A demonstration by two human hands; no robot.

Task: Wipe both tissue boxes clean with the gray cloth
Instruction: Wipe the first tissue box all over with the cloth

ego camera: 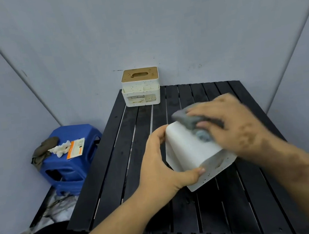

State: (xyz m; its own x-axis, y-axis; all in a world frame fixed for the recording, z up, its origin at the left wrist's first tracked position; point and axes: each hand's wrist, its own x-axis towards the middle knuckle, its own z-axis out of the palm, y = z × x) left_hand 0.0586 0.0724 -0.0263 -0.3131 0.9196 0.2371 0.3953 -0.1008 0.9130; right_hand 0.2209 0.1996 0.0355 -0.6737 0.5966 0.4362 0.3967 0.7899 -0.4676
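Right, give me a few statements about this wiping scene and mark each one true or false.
1. The right hand presses the gray cloth on the tipped tissue box. True.
2. The left hand is empty. False: it grips that box.
3. The second tissue box stands upright at the table's far edge. True.
4. The second box looks spotless. False: it is speckled with brown stains.
5. The blue stool sits on the table. False: it stands beside it.

I see near tissue box (191,151) at frame centre, tilted on table (107,181), between left hand (161,166) and right hand (234,126). Cloth (191,120) on its upper end, under right hand. Second tissue box (141,91) upright above centre, at table's far edge. Stool (72,165) left of table, on floor.
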